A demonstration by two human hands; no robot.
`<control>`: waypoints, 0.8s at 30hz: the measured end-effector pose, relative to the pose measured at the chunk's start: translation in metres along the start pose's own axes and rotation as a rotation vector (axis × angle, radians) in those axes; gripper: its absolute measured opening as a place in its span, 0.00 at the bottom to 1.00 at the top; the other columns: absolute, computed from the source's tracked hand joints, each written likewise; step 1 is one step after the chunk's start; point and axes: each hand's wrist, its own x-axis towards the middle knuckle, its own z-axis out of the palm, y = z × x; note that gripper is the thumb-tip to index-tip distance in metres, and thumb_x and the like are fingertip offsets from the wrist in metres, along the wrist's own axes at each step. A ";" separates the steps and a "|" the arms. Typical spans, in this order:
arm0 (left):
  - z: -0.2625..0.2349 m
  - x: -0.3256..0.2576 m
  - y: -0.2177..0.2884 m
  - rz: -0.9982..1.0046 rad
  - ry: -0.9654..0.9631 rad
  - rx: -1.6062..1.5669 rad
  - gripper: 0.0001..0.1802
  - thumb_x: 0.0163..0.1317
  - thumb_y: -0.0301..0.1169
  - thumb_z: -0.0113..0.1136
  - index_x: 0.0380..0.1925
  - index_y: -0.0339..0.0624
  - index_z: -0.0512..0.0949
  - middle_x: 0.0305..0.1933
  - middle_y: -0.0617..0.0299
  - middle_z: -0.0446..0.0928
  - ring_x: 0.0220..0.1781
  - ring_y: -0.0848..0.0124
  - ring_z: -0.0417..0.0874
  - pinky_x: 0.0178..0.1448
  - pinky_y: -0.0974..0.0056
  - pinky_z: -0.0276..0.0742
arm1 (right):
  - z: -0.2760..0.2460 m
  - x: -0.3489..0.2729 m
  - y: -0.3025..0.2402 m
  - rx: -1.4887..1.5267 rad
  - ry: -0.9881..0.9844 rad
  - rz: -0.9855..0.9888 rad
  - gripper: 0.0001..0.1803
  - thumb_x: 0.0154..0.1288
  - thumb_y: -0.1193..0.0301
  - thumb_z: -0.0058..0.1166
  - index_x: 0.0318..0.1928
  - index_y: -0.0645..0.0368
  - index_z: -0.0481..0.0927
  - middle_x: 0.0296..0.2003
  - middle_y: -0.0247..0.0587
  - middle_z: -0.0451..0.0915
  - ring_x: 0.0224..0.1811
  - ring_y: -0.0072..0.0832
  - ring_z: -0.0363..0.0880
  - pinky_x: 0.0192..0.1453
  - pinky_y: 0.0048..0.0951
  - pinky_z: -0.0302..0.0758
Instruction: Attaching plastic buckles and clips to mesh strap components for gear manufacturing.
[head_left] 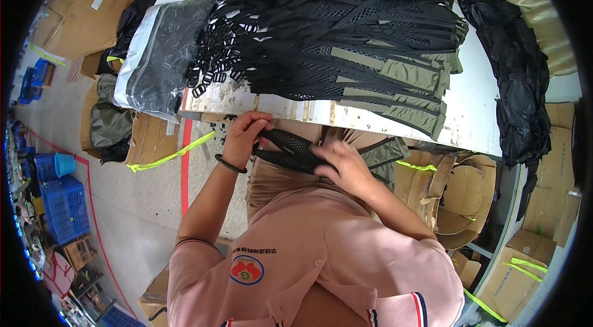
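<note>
A black mesh strap lies across the person's lap, just below the table edge. The left hand pinches its upper end; the right hand presses closed on its lower part. Beyond the hands, a pile of straps covers the table.

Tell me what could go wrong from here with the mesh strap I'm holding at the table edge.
1. The black mesh strap is held between the left hand and right hand off the white table; it might slip into the lap.
2. The strap pile lies close to the edge and could slide off.
3. Loose black buckles nearby may snag.
</note>
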 end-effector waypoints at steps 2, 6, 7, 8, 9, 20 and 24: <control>0.002 -0.007 0.000 0.041 -0.004 0.025 0.07 0.66 0.24 0.50 0.41 0.39 0.77 0.34 0.64 0.78 0.32 0.79 0.78 0.31 0.76 0.73 | 0.015 0.039 -0.009 0.310 0.179 -0.008 0.20 0.58 0.69 0.60 0.52 0.60 0.75 0.43 0.43 0.75 0.44 0.35 0.75 0.46 0.32 0.71; -0.001 -0.013 0.005 0.179 -0.125 0.137 0.07 0.64 0.22 0.53 0.40 0.38 0.77 0.35 0.65 0.78 0.36 0.81 0.78 0.33 0.77 0.74 | 0.045 0.087 -0.021 1.214 -0.125 0.131 0.14 0.64 0.74 0.54 0.49 0.63 0.74 0.42 0.39 0.77 0.40 0.25 0.78 0.42 0.24 0.73; -0.010 -0.011 0.008 0.185 -0.113 0.142 0.07 0.64 0.22 0.53 0.40 0.38 0.77 0.35 0.65 0.78 0.36 0.81 0.78 0.33 0.77 0.74 | 0.049 0.092 -0.021 1.167 -0.190 0.201 0.11 0.65 0.74 0.53 0.46 0.65 0.74 0.38 0.37 0.78 0.37 0.21 0.77 0.40 0.21 0.73; -0.026 -0.005 0.013 0.280 0.036 0.309 0.06 0.62 0.22 0.56 0.39 0.38 0.78 0.36 0.64 0.78 0.35 0.80 0.77 0.36 0.75 0.75 | 0.052 0.097 -0.020 1.117 -0.252 0.271 0.08 0.66 0.75 0.51 0.44 0.66 0.74 0.35 0.35 0.78 0.34 0.17 0.76 0.38 0.19 0.73; -0.047 0.002 0.016 0.371 0.194 0.473 0.07 0.59 0.22 0.59 0.38 0.38 0.78 0.36 0.63 0.78 0.34 0.78 0.77 0.39 0.72 0.77 | 0.052 0.099 -0.022 1.095 -0.197 0.257 0.07 0.66 0.74 0.52 0.41 0.66 0.74 0.31 0.35 0.78 0.31 0.16 0.75 0.36 0.19 0.73; -0.128 0.064 0.032 0.538 0.487 1.342 0.11 0.55 0.34 0.64 0.36 0.41 0.79 0.35 0.51 0.76 0.37 0.51 0.79 0.41 0.54 0.75 | 0.056 0.119 -0.034 0.733 -0.053 0.109 0.10 0.65 0.71 0.54 0.42 0.65 0.79 0.29 0.35 0.78 0.27 0.18 0.73 0.32 0.21 0.71; -0.110 0.049 0.033 0.647 0.501 1.158 0.06 0.58 0.28 0.60 0.35 0.41 0.79 0.30 0.54 0.78 0.30 0.58 0.81 0.34 0.59 0.77 | 0.043 0.117 -0.028 0.866 -0.058 0.310 0.11 0.64 0.70 0.55 0.42 0.66 0.79 0.29 0.38 0.78 0.25 0.19 0.71 0.31 0.22 0.69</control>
